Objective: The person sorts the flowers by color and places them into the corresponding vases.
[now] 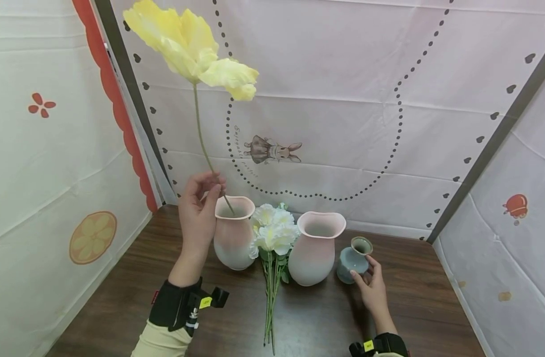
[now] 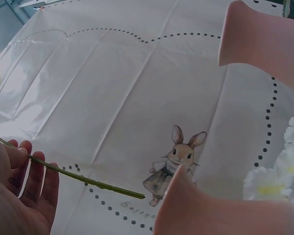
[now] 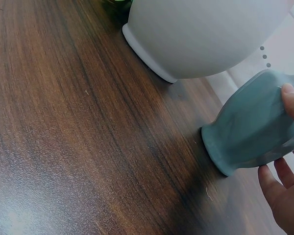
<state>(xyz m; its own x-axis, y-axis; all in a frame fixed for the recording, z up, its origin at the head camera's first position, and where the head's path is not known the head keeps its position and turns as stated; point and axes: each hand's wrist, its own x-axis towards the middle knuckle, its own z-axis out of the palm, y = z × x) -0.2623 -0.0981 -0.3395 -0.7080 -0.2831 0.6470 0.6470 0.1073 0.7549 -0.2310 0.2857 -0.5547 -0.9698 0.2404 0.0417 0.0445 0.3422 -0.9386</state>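
Observation:
My left hand (image 1: 200, 210) pinches the thin green stem of a yellow artificial flower (image 1: 185, 44) between thumb and fingers. The bloom rises high above the hand. The lower end of the stem (image 2: 112, 187) points down at the wavy mouth of the left pink-and-white vase (image 1: 234, 243), overlapping its opening in the head view. On the right, my right hand (image 1: 372, 287) grips a small blue-green vase (image 1: 353, 263), thumb on one side and fingers on the other. Its foot is right at the tabletop in the right wrist view, where the small vase (image 3: 255, 122) shows large.
Between the two big vases lies a bunch of white flowers (image 1: 276, 230), stems toward the front. A second pink-and-white vase (image 1: 314, 258) stands right of them. Printed cloth walls (image 1: 326, 124) enclose the brown wooden table (image 1: 415, 297) at the back and both sides.

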